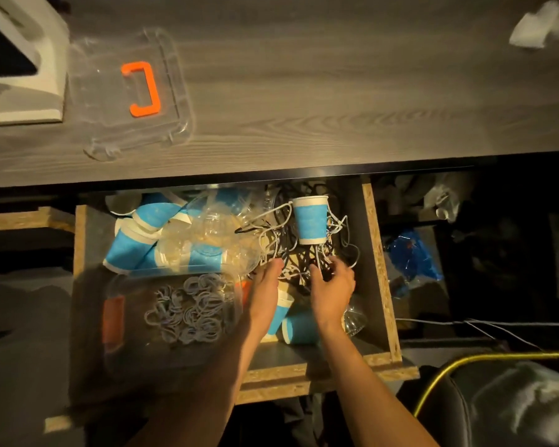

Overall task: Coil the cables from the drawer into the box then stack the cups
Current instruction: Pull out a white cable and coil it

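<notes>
Tangled thin cables (291, 253), chipboard drawer (381, 269)

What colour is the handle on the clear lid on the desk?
Bright orange handle, seen in the head view.

Two bare forearms in view, entering from the bottom edge. No sleeve on either, up to the frame's edge; wrists bare as well, with nothing worn on them. Left hand (265, 285) ungloved, seen mostly edge-on, its fingers partly in shadow. Right hand (331, 287) ungloved too, back of the hand toward the camera, knuckles visible. Fingers too dim and small to tell whether ringed. Upper arms and torso out of frame.
</notes>
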### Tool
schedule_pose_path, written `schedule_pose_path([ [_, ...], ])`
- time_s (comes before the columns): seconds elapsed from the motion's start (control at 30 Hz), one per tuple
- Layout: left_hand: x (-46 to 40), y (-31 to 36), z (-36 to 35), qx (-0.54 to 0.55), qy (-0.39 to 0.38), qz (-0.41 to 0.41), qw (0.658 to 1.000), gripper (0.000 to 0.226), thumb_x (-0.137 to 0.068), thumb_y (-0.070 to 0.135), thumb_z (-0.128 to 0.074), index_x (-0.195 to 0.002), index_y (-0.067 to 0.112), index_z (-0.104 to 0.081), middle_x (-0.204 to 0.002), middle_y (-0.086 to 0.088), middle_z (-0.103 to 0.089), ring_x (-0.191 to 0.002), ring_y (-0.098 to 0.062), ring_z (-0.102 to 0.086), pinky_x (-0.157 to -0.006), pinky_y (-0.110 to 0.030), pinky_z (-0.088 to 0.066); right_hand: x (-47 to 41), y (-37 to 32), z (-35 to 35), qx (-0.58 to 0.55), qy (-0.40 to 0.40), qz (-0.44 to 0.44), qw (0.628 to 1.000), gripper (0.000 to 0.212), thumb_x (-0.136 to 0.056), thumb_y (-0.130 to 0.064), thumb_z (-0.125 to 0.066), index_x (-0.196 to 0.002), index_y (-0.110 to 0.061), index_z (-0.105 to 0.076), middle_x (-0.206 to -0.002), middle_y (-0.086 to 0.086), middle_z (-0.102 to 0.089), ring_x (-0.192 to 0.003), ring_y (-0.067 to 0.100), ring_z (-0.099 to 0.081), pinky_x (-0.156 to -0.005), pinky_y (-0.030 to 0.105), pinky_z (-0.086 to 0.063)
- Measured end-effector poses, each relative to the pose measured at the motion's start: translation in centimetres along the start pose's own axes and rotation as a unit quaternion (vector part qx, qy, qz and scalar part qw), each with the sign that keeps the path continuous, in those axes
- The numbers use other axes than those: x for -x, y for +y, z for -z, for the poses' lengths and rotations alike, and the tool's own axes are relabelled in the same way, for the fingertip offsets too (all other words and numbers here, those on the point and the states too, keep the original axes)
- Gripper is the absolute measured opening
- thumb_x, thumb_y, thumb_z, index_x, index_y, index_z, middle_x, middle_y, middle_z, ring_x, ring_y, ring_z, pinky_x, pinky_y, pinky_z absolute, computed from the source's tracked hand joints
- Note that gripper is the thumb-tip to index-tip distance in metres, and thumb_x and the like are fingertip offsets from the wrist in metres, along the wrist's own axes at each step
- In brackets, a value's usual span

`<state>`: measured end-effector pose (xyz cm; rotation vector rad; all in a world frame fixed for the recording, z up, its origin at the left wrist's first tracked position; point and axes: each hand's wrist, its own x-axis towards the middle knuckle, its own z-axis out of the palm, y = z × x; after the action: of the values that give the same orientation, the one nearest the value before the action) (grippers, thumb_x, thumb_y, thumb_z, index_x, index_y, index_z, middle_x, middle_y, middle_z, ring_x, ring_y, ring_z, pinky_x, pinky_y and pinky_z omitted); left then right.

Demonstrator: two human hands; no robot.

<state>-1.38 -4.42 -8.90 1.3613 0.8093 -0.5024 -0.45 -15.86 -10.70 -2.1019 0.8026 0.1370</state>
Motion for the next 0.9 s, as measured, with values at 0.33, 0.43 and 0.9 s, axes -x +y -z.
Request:
schedule_pose_path([
  [0.33,4.5,5.3,-2.8,0.035,-0.114,-0.002,0.993,0.039,-0.108,0.034,-0.025,-0.125,0.016,-0.056,-0.115,0.007,-0.063,-0.107,-0.002,-0.058,-0.09,-0.009,-0.042,2.6,-5.0,3.8,-0.3,-0.059,-0.014,0.952,0.024,-0.1,-0.012,-0.053,-0.098,-0.014,-0.077,-0.068,-0.011,-0.065,-0.061,0.0,-0.054,-0.059,0.02,-0.043],
  [0.43,5.6,7.6,-3.0,0.061,-0.157,0.002,0.986,0.049,-0.106,0.043,-0.025,-0.113,0.014,-0.064,-0.119,-0.006,-0.068,-0.112,-0.011,-0.062,-0.097,-0.02,-0.046,4.4,-7.7,5.7,-0.366,-0.089,-0.003,0.926,0.026,-0.099,-0.004,-0.05,-0.094,-0.009,-0.076,-0.074,-0.002,-0.07,-0.068,0.004,-0.06,-0.061,0.018,-0.049],
  [0.9,14.0,16.4,0.2,0.07,-0.098,-0.123,0.985,0.025,-0.103,0.016,-0.047,-0.092,0.007,-0.068,-0.093,-0.007,-0.077,-0.098,-0.023,-0.071,-0.095,-0.038,-0.052,9.7,-14.5,13.1,-0.293,-0.083,0.113,0.946,0.028,-0.099,-0.015,-0.053,-0.088,-0.011,-0.079,-0.083,0.003,-0.077,-0.083,0.014,-0.07,-0.077,0.024,-0.052],
])
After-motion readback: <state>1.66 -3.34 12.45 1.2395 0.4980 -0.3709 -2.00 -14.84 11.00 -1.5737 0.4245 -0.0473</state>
